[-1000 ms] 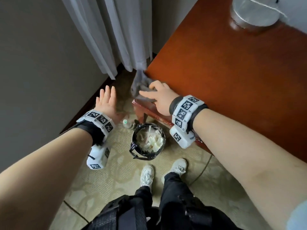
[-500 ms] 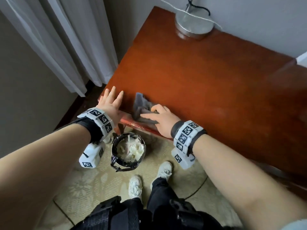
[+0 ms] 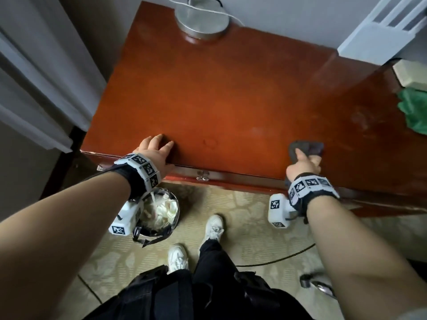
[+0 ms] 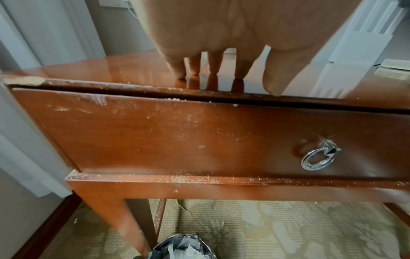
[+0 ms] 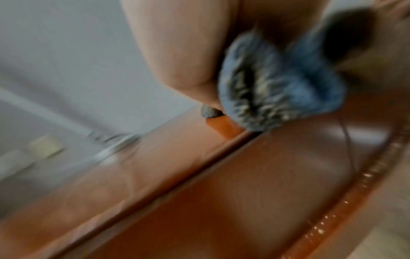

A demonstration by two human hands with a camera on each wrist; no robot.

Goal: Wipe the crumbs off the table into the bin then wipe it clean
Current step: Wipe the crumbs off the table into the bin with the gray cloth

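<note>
- Head view: my right hand (image 3: 304,165) grips a crumpled grey-blue fuzzy cloth (image 3: 307,148) on the glossy red-brown wooden table (image 3: 231,88).
- My left hand (image 3: 155,151) holds nothing, fingers straight, fingertips on the table's front edge.

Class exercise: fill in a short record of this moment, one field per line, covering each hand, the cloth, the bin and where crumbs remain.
left hand: fingertips rest on table near front edge
right hand: grips grey cloth on tabletop
bin: on floor below left hand, holds crumpled paper
crumbs: on ledge under drawer front
</note>
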